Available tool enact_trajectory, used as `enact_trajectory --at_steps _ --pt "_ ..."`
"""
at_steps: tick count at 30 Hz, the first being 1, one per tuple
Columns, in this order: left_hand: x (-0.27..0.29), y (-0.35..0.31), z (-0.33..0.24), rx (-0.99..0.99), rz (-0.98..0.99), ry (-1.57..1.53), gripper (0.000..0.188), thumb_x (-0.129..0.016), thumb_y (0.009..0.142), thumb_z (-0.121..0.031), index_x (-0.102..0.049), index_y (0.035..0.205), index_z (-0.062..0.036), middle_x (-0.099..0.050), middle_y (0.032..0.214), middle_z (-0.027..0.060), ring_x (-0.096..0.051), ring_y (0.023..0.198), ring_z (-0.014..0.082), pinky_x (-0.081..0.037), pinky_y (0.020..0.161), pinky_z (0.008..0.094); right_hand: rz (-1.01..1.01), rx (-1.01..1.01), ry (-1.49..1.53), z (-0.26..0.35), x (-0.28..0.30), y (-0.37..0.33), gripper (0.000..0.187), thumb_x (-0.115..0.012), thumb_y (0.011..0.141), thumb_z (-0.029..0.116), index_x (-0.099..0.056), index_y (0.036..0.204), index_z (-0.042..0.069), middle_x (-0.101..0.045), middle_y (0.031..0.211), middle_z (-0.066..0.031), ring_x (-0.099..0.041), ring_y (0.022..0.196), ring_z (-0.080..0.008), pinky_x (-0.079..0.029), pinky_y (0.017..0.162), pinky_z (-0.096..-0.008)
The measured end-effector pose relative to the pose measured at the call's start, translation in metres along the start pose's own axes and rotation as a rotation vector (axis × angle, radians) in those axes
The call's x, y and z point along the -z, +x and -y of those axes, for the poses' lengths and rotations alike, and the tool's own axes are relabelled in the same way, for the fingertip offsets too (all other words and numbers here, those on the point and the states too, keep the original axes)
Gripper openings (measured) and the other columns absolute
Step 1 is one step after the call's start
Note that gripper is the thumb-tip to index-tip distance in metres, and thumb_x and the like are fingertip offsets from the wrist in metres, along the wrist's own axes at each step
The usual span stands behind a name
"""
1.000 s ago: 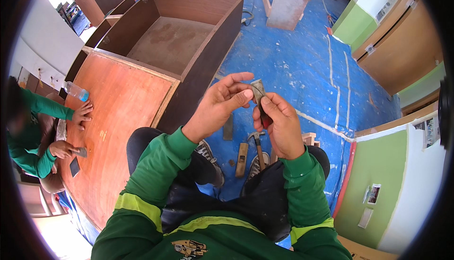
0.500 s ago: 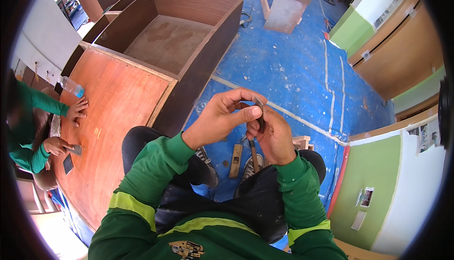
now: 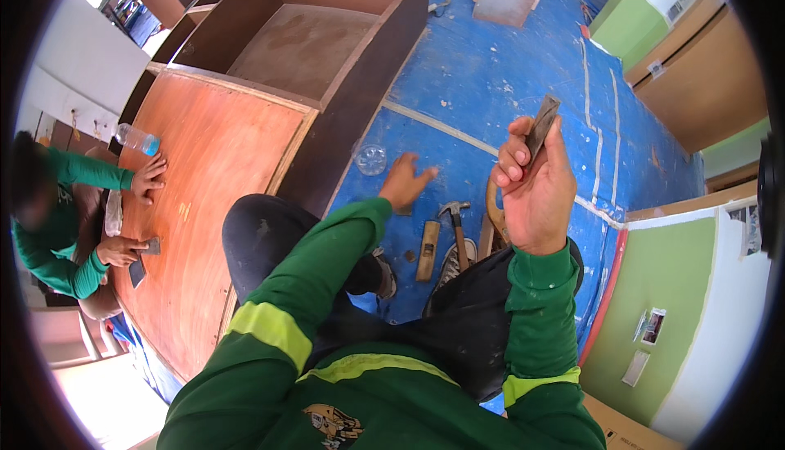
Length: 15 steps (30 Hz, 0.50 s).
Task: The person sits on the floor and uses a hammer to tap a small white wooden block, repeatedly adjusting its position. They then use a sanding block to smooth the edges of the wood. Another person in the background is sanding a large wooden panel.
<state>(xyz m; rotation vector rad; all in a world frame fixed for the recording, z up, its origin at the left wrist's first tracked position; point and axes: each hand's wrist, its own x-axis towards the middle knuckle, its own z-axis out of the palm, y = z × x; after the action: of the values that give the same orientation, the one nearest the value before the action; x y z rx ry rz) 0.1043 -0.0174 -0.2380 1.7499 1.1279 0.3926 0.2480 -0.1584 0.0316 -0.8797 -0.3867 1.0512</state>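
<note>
My right hand [image 3: 536, 188], raised at the right, grips a flat dark metal blade [image 3: 543, 123] upright between thumb and fingers. Lower and to the left, my left hand [image 3: 406, 184] reaches down over the blue floor sheet with thumb and fingers apart; nothing shows in it. Just beyond it stands a clear plastic bottle [image 3: 370, 159], seen from above. On the floor between my feet lie a small wooden plane body [image 3: 427, 251] and a hammer [image 3: 458, 229]. A curved wooden handle [image 3: 495, 204] is partly hidden behind my right hand and knee.
At my left is a reddish-brown wood panel [image 3: 213, 155] joined to a dark open cabinet [image 3: 376, 57]. Across it, a co-worker's hand [image 3: 123, 250] presses a small block on the panel; a water bottle [image 3: 137, 139] lies nearby. A green-and-white wall [image 3: 654, 286] borders the right.
My hands have parted. The right rose to the right with the blade; the left let go of it and dropped toward the floor. My view has shifted slightly.
</note>
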Motion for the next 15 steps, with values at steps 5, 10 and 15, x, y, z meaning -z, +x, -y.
enact_trajectory --at_steps 5,10,15 --pt "-0.074 -0.005 0.089 0.224 -0.11 0.365 0.099 -0.084 0.084 -0.053 -0.041 0.147 0.0093 -0.05 0.145 0.0305 -0.051 0.134 0.0466 -0.047 0.11 0.0524 -0.003 -0.076 0.043 0.009 0.013 -0.013 0.053 -0.044 0.113 0.052 -0.063 0.109 0.003 -0.041 0.079 0.0042 -0.042 0.07 -0.0083 -0.039 0.064 -0.0264" --pt "-0.099 0.0 0.127 0.243 -0.249 0.489 0.105 -0.093 0.074 -0.045 -0.039 0.146 0.008 -0.05 0.14 0.0277 -0.053 0.126 0.0482 -0.048 0.108 0.0528 -0.054 -0.031 0.017 0.02 0.032 -0.025 0.053 -0.043 0.114 0.051 -0.064 0.111 0.002 -0.043 0.08 0.0036 -0.042 0.069 -0.0082 -0.039 0.064 -0.0263" --pt "-0.08 0.029 0.158 0.432 -0.162 0.119 0.077 -0.092 0.078 -0.033 -0.055 0.134 0.0024 -0.063 0.111 0.0168 -0.065 0.101 0.0336 -0.052 0.102 0.0445 -0.094 -0.02 0.012 0.027 0.036 -0.029 0.051 -0.043 0.115 0.048 -0.064 0.115 0.002 -0.044 0.081 0.0037 -0.041 0.069 -0.0078 -0.038 0.063 -0.0261"
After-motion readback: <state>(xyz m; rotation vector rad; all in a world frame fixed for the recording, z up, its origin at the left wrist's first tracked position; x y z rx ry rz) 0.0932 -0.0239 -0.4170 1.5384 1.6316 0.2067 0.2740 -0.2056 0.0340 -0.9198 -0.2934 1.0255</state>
